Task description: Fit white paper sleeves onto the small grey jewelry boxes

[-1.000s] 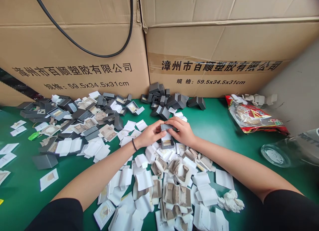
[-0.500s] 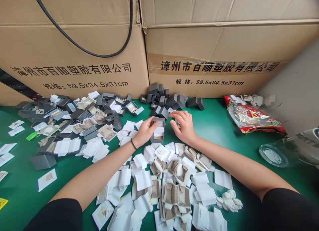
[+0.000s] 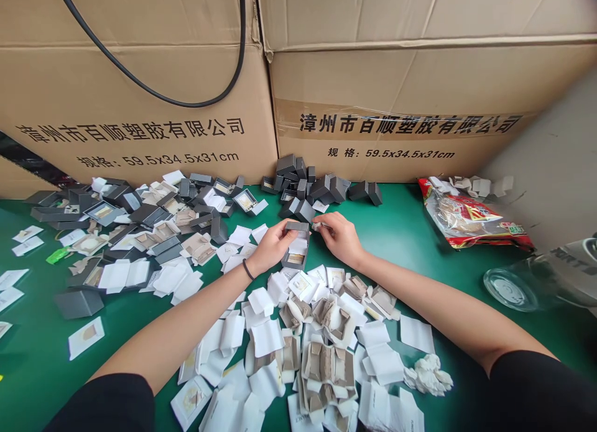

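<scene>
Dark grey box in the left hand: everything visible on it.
The box is rectangular and open, dark grey outside, stiff card or plastic by its look. Inside, a white surface shows, with a yellowish strip towards the person. A grey panel spans its far end. The left hand grips its left side, thumb over the edge. Whether it touches the green table is unclear.

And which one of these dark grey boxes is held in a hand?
The open box in the left hand, with white showing inside; the other dark grey boxes lie heaped or scattered on the green table.
</scene>
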Available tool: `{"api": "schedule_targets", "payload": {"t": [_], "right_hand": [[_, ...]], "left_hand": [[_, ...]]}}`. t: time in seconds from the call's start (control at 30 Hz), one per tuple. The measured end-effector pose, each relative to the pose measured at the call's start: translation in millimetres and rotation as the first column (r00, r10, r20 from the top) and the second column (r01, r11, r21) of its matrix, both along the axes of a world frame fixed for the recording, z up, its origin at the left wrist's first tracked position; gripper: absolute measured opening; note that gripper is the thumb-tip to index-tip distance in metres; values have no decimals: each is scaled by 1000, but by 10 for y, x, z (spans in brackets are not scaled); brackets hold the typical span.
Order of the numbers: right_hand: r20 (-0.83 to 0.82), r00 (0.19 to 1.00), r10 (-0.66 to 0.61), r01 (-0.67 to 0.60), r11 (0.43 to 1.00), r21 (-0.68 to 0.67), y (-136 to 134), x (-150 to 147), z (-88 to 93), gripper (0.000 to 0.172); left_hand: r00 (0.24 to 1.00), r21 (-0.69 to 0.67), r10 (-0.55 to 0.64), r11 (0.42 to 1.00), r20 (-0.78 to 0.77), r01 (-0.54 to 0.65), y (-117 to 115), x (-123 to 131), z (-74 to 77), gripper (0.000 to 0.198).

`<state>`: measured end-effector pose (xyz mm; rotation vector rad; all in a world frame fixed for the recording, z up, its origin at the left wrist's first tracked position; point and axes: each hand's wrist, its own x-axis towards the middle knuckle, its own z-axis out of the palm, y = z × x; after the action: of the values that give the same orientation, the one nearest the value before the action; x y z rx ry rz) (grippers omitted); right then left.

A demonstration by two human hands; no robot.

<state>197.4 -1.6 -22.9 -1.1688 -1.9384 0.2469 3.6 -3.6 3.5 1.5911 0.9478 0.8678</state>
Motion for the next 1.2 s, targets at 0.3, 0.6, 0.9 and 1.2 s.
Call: {"api": "schedule_targets", "payload": {"t": [0.3,0.6,0.9,1.2], "right_hand": [[-291,955,47,-81,991,-105,-38,-22,52,23],[-559,829,28,-219,935,-278,9,-46,11,26],[-547,832,85,-300,900,-316,16,-42,8,35],[-492,870,-16,-148,945,-292,24,-19,-22,29]], "left_hand": [[996,97,-82,992,-34,85,22,-33,-66,36],[995,28,-101,994,6,101,5,-19,-54,44],[995,123,96,988,-34,-91,-5,0,-28,40],[990,108,116,988,-75,-107,1,10,-32,39]]}}
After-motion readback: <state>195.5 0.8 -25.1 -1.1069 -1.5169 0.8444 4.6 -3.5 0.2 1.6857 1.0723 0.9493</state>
